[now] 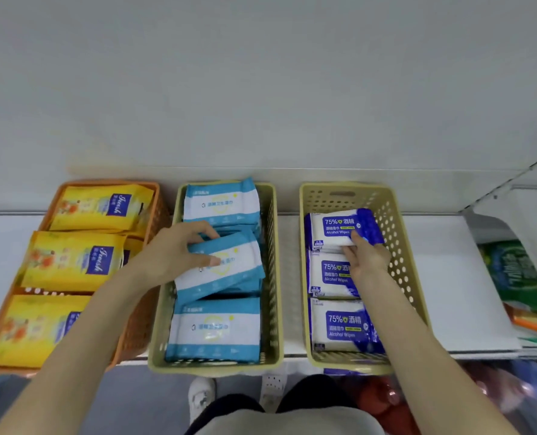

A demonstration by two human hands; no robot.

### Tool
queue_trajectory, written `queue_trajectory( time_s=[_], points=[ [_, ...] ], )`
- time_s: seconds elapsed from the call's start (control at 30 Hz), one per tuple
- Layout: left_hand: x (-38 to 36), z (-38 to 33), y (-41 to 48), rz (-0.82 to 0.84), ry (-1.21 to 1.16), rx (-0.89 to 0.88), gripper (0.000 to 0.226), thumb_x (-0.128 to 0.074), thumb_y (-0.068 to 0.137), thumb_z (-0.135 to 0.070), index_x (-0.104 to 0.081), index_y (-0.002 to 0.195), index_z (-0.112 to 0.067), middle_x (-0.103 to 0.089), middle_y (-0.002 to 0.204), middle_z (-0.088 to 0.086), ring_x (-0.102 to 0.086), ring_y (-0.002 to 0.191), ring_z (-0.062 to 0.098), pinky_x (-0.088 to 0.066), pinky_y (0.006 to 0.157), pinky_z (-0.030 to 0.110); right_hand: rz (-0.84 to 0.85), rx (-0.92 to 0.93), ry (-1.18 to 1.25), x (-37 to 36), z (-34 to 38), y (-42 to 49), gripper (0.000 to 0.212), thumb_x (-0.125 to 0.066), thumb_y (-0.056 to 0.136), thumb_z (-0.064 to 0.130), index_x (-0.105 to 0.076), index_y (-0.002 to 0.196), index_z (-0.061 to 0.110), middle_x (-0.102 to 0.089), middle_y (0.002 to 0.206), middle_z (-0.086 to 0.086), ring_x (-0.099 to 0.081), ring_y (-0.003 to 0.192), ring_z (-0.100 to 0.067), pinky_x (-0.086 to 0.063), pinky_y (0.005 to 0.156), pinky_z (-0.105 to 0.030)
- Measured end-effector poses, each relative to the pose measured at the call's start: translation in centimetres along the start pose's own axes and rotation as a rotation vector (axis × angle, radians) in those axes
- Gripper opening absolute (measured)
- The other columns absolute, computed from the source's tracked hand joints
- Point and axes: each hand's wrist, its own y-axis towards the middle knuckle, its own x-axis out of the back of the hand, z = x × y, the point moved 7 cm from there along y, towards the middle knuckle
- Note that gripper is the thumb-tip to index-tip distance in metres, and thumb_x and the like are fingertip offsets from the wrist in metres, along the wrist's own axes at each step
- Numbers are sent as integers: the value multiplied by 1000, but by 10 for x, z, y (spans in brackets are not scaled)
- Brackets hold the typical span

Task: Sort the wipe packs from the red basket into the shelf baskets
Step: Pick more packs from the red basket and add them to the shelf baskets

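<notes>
White shelf (442, 277) with three baskets of wipe packs.
Left hand (170, 255) grips a light-blue pack (226, 271); right hand (367, 259) grips a dark-blue alcohol pack (339, 229).

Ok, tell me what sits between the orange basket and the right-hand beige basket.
In the head view, another beige basket sits between the orange basket and the right beige basket, holding light-blue wipe packs.

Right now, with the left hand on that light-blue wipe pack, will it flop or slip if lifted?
Likely soft: the light-blue wipe pack looks pillowy and lies tilted on the packs below. Its glossy film may slip, though the left hand wraps one end. It should not roll.
</notes>
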Motion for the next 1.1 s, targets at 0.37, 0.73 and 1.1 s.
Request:
queue_trajectory(
  time_s=[0.37, 0.73, 1.1],
  points=[
    [-42, -8, -31, -217, 362, -237, 58, -29, 94, -58, -33, 145, -32, -27, 155, -7, -20, 142, 9, -12, 114, 23, 160, 56, -237, 15, 14, -19, 36, -58, 94, 13, -50, 127, 3, -64, 111, -10, -63, 102, -20, -50, 70, -24],
    [-63, 10, -31, -163, 195, -247, 65, -3, 88, -69, -17, 145, -42, -3, 159, -15, 11, 144, -3, 12, 117, 24, 429, 899, -1514, -10, 10, -29, 44, -40, 101, 23, -37, 145, 23, -22, 157, -8, -16, 146, -24, -14, 115, -29],
    [-74, 14, -29, -227, 281, -235, 62, -2, 92, -63, -8, 149, -40, 5, 160, -10, 18, 144, 2, 18, 116, 30, 523, 744, -1506, -10, -1, -20, 49, -31, 102, 36, -25, 149, 28, -9, 160, -4, -4, 148, -19, -8, 115, -30]
  ],
)
